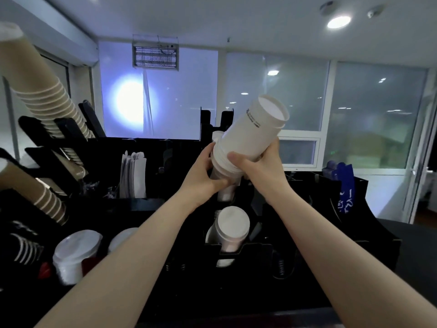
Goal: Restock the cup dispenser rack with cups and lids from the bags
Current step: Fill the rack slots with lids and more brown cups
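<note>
A stack of white paper cups (254, 131) is tilted up to the right above the black dispenser rack (302, 237), its lower end pointing into an upper slot. My left hand (204, 172) grips the stack's lower end from the left. My right hand (259, 166) is wrapped around its middle from the right. Below them, another white cup stack (230, 229) sticks out of a lower slot. Two stacks of clear lids (75, 250) stand at the lower left of the rack.
Brown ribbed cup stacks (50, 95) lean out of the rack's left slots, another (37, 192) below. Grey cup sleeves (132, 174) stand in a middle compartment. A blue item (343, 185) sits at the right. Windows lie behind.
</note>
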A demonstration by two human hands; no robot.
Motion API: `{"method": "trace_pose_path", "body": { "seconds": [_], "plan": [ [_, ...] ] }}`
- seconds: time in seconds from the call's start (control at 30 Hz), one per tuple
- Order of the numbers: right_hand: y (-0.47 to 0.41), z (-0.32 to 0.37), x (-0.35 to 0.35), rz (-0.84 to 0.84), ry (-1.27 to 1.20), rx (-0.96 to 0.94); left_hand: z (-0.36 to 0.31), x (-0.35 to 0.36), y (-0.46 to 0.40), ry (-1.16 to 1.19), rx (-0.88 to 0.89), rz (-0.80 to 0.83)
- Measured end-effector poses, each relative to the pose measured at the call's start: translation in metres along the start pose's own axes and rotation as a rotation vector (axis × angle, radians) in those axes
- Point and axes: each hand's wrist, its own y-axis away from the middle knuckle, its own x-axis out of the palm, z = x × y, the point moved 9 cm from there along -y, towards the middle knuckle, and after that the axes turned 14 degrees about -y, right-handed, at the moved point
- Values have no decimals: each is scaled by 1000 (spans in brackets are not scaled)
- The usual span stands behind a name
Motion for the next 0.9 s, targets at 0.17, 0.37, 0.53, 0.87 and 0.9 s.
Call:
{"method": "trace_pose_path", "body": {
  "seconds": [0.17,0.37,0.53,0.87,0.9],
  "plan": [
    [-1,25,7,60,-41,6,-49,-18,4,-78,107,-109],
    [-3,86,4,90,-133,-70,-89,-50,3,-284,128,-230],
    [-6,136,-7,171,-6,-172,-101,-68,4,-402,98,-272],
    [-23,171,-15,169,182,-215,-104,-66,-13,-484,66,-243],
    [-26,172,-18,152,203,-236,-97,-67,-15,-500,31,-239]
  ]
}}
